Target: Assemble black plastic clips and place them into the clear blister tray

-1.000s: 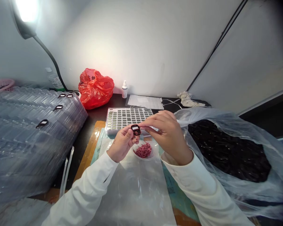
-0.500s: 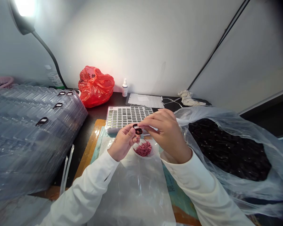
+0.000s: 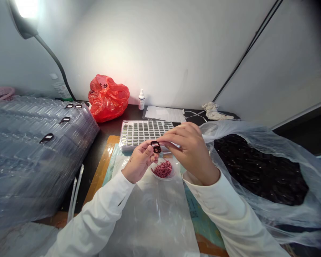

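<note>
Shifted piece (image 3: 157,150), bowl (image 3: 175,172) of pink strips (image 3: 162,169)

Two hands (image 3: 139,162), one bowl (image 3: 176,171)

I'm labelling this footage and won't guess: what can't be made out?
All in the head view:
Dark part: underside, turned away in the left hand.
Gridded tray: near right corner, behind the right hand.
Red bag: contents, hidden by crumpled plastic.
White bottle: label print, too small.
Lamp: top, cut off by the upper edge.
</note>
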Available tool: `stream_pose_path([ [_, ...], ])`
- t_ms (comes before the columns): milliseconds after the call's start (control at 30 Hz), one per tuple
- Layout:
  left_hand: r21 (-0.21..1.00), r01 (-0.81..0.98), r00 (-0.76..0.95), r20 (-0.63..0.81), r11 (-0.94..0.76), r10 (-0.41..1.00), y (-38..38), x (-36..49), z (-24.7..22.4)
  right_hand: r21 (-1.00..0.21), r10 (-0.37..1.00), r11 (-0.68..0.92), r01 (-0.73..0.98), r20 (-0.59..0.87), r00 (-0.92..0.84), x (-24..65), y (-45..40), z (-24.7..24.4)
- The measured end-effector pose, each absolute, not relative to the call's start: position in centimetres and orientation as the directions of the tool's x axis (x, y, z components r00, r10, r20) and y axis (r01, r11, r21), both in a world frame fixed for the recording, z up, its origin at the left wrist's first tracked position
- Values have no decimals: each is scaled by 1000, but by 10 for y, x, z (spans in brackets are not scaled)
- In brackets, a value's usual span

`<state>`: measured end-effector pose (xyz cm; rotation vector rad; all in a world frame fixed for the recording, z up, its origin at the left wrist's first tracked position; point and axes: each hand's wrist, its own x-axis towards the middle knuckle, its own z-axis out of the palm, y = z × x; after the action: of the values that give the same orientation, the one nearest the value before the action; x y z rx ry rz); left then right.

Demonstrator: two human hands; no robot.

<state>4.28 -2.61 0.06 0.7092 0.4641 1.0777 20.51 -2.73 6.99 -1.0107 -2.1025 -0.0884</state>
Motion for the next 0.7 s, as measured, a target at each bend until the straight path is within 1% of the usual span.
stream_pose_path([
  [133, 726, -637, 402, 26, 259, 915, -26, 43, -2, -244, 648, 671, 700, 653, -393, 204, -29, 71],
  [300, 752, -614, 370, 6, 240, 929, -26, 43, -2, -244, 652, 662, 708, 654, -384, 203, -29, 69],
  [433, 795, -578, 319, 11, 185, 948, -25, 43, -1, -180, 643, 656, 733, 642, -418, 206, -28, 69],
  [700, 781, -591, 326, 3, 202, 945, -25, 43, 2, -170, 623, 693, 700, 630, -464, 211, -28, 70],
])
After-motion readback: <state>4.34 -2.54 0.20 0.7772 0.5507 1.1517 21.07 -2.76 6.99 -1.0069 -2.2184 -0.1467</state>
